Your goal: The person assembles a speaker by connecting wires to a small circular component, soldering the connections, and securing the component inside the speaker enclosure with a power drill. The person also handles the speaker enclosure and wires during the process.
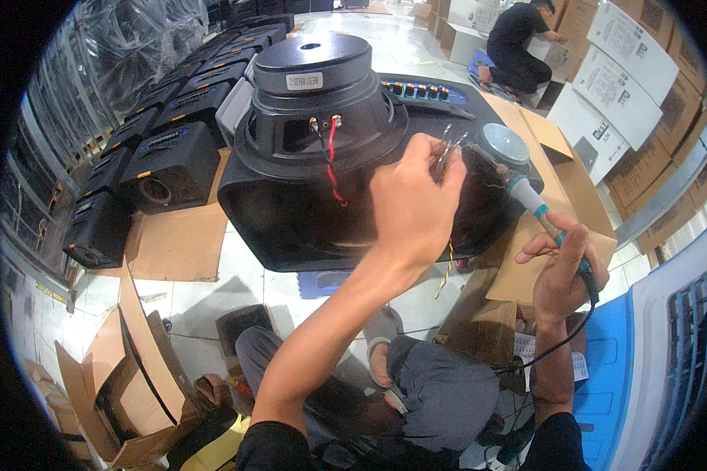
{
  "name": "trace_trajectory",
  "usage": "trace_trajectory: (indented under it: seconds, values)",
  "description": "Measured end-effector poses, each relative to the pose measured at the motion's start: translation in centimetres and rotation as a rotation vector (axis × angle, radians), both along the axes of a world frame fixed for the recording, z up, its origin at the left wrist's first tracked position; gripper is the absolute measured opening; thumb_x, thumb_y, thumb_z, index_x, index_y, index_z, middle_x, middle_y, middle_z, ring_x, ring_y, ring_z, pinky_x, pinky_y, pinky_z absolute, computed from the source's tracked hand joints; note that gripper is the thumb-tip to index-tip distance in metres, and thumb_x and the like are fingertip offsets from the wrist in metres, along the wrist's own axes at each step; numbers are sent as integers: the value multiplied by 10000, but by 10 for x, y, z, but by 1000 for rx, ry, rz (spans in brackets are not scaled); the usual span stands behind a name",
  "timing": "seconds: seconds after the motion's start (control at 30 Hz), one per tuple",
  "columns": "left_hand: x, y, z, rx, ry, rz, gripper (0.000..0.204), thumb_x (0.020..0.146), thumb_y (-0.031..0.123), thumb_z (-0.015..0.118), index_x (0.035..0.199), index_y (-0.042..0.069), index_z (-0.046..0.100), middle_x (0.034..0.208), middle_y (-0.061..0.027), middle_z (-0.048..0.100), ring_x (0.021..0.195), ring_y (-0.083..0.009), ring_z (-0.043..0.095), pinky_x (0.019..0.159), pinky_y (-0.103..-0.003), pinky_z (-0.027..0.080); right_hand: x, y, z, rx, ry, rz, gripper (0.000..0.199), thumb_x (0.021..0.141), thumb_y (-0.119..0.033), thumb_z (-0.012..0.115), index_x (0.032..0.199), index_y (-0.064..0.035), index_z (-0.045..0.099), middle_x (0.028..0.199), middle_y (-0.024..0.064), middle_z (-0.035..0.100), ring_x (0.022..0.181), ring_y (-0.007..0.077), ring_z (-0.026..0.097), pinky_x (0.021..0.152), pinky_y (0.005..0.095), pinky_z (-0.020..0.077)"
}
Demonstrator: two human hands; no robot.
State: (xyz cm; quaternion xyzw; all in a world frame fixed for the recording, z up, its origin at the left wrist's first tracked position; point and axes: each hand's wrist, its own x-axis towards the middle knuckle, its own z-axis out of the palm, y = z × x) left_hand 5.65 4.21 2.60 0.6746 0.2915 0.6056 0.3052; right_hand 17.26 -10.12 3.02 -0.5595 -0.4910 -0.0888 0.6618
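My left hand (418, 200) is closed in a pinch on thin silvery solder wire (446, 149), whose loops show at the fingertips. My right hand (564, 267) grips a soldering iron (529, 196) with a grey and teal handle; its tip points up and left toward the wire. A black speaker box (291, 224) lies in front of me. On it rests a large speaker driver (314, 102), magnet up, with a red and black wire (331, 161) at its terminals. Beside the iron's tip is a round silvery magnet (504, 144). A yellow and black twisted wire (445, 275) hangs below my left hand.
Rows of black speaker boxes (169, 169) stand at the left. Open cardboard (145, 369) lies low left. Stacked cartons (644, 102) and a crouching person (522, 47) are at the far right. The iron's cord (558, 349) hangs near a blue plastic surface (605, 385).
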Motion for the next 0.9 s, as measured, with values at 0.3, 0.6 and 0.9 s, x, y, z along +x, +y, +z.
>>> trace_trajectory:
  seconds: [0.3, 0.6, 0.9]
  values:
    - [-49, -47, -40, -200, -29, -20, 168, 914, 139, 755, 958, -6, 683, 790, -127, 743, 649, -179, 721, 608, -316, 542, -1, 1, -2, 1, 16, -11, 505, 1094, -373, 503, 1028, 77, 721, 648, 140, 668, 519, 178, 653, 496, 273, 516]
    - [-91, -79, -100, -50, 195, 85, 188, 848, 53, 779, 1002, -2, 685, 770, -140, 729, 620, -225, 720, 578, -326, 551, 0, 1, -4, 21, -29, 2, 498, 1096, -367, 498, 1030, 73, 721, 656, 142, 673, 529, 181, 657, 503, 278, 518]
    - [-129, -94, -129, -292, 147, 132, 118, 964, 41, 687, 1006, -64, 657, 763, -112, 738, 661, -113, 689, 591, -252, 542, 5, -5, -5, 103, -140, 52, 547, 1108, -388, 447, 1057, 110, 667, 861, 198, 688, 529, 232, 651, 478, 340, 547]
